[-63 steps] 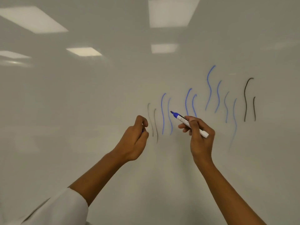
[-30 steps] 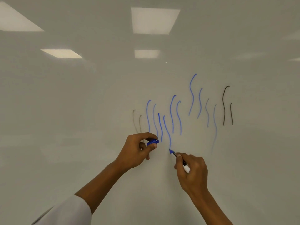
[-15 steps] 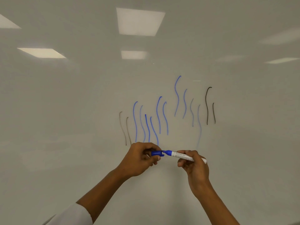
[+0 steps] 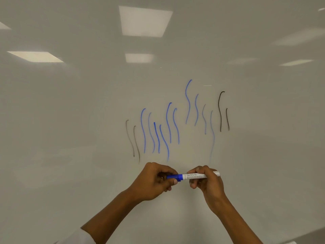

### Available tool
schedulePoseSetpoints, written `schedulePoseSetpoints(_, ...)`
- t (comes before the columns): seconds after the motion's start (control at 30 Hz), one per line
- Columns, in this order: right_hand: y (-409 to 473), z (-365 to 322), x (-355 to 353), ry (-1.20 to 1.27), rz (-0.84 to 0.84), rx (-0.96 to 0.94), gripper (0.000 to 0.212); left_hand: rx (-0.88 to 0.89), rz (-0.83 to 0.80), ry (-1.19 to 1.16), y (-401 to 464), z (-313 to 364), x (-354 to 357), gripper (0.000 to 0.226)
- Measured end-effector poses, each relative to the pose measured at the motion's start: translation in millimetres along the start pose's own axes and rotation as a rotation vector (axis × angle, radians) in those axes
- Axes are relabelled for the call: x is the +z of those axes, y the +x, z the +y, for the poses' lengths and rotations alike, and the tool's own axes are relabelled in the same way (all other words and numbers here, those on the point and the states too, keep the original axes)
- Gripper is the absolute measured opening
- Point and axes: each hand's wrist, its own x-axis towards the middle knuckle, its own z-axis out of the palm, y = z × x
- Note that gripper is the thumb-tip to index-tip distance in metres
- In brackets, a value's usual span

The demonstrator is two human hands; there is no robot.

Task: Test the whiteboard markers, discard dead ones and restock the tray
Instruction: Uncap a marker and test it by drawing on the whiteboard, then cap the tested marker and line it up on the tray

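Fingers of the left hand (image 4: 154,182) pinch the blue cap (image 4: 174,177) on the marker (image 4: 197,175). Right hand (image 4: 207,182) grips its white barrel before the whiteboard (image 4: 70,120).

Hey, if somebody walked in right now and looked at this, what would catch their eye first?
Probably the cluster of wavy test strokes on the middle of the whiteboard: mostly blue, with dark pairs at either end. Just below, both hands meet on one blue marker held level: the left hand grips its blue cap, the right hand its white barrel. Ceiling lights reflect across the top of the board.
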Motion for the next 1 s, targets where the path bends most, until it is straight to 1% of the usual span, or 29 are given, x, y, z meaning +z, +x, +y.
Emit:
schedulePoseSetpoints(0.1, -2, 0, -2, 0.059, 0.009, 0.052, 0.047, 0.100, 0.023, 0.105, -2, -2, 8, 0.016)
schedulePoseSetpoints(0.17, -3, -1, -2, 0.041, -0.001, 0.079, 0.049, 0.142, 0.058, 0.145, -5, -3, 14, 0.018)
schedulePoseSetpoints(0.3, -1, -2, -6, 0.045, 0.028, 0.087, 0.051, 0.115, 0.126, 0.103, -4, -4, 23, 0.020)
schedulePoseSetpoints(0.47, -4, 5, -17, -0.062, -0.019, 0.009, 0.051, 0.006, 0.000, -0.077, 2, -7, 27, 0.017)
schedulePoseSetpoints(0.6, -11, 16, -27, -0.135, -0.043, 0.009, 0.044, -0.096, -0.143, -0.183, 0, -14, 32, 0.014)
schedulePoseSetpoints(0.67, -16, 24, -31, -0.141, -0.015, 0.058, 0.045, -0.130, -0.210, -0.208, 0, -18, 35, 0.013)
schedulePoseSetpoints(0.77, -25, 39, -38, -0.107, 0.090, 0.182, 0.048, -0.157, -0.214, -0.204, -3, -26, 46, 0.010)
schedulePoseSetpoints(0.93, -51, 61, -70, -0.166, 0.143, 0.364, 0.038, -0.168, -0.267, -0.134, -21, -45, 89, 0.011)
schedulePoseSetpoints(1.0, -63, 67, -89, -0.214, 0.171, 0.432, 0.029, -0.190, -0.273, -0.123, -30, -53, 111, 0.013)
